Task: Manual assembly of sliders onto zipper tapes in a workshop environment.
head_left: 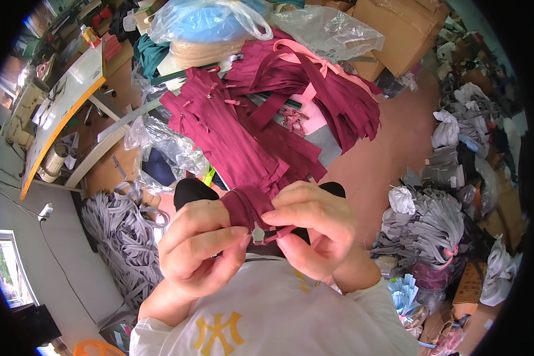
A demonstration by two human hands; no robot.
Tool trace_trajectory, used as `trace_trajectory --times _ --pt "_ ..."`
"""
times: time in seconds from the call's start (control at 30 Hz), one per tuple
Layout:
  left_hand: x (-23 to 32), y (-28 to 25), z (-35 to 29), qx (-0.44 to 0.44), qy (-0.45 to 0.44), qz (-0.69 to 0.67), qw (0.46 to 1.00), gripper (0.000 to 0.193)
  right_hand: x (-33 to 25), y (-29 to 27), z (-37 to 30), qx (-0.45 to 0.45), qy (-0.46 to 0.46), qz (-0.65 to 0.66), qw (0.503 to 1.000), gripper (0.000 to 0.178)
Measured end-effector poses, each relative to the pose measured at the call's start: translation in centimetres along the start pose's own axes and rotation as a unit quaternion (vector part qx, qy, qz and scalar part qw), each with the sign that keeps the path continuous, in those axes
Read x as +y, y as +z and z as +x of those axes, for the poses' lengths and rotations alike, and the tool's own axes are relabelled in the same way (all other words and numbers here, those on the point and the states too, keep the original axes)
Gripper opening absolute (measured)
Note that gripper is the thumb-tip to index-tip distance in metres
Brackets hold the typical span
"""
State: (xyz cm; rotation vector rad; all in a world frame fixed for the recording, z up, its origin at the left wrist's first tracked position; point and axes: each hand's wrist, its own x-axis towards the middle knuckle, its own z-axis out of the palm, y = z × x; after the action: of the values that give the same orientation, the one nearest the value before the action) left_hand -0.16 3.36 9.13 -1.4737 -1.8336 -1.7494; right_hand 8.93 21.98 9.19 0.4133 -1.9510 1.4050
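Maroon in colour, the zipper [243, 203] is held between the two hands, in front of the torso, with its slider [258, 235] turned toward the wearer, apparently so that this small part can be seen and reached from both sides. By the left hand [199, 243], the tape seems to be steadied: the thumb and index fingertip are brought together just beside the slider's left edge, although the exact spot gripped is partly covered by the fingers. By the right hand [314, 222], the maroon pull [283, 232] is pinched between thumb and index finger and held out sideways, presumably so that it is kept clear of the teeth. Directly beyond the hands, a pile [219, 130] of maroon zippers is laid mostly lengthwise, an arrangement judged to suit easy picking. Farther out and to the right, a maroon bundle [353, 113] is crossed by a pink tie [324, 65], probably to stop the strips from spreading. Left of the hands, grey strips [121, 234] are heaped loosely; to the right, a grey bundle [436, 222] is bound with a pink band [449, 254], likely for the same reason.
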Motion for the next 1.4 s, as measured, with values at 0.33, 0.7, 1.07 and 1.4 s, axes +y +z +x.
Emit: trace_trajectory --times 0.33,0.7,1.07,1.4 --pt "-0.2 0.2 0.2 -0.005 0.027 0.024 0.999 0.032 0.3 0.6 -0.5 0.003 -0.007 0.025 1.0 0.04" --pt "0.2 0.2 -0.3 0.006 -0.064 -0.052 0.997 0.022 0.7 0.6 -0.7 0.016 -0.02 -0.005 1.0 0.034" --pt "0.4 0.3 -0.6 0.028 -0.165 -0.168 0.971 0.018 0.5 0.3 -0.5 0.003 -0.048 -0.02 0.999 0.035" --pt "0.3 0.5 -1.0 0.047 -0.196 -0.212 0.956 0.022 0.4 0.4 -0.3 0.001 -0.064 -0.039 0.997 0.035"
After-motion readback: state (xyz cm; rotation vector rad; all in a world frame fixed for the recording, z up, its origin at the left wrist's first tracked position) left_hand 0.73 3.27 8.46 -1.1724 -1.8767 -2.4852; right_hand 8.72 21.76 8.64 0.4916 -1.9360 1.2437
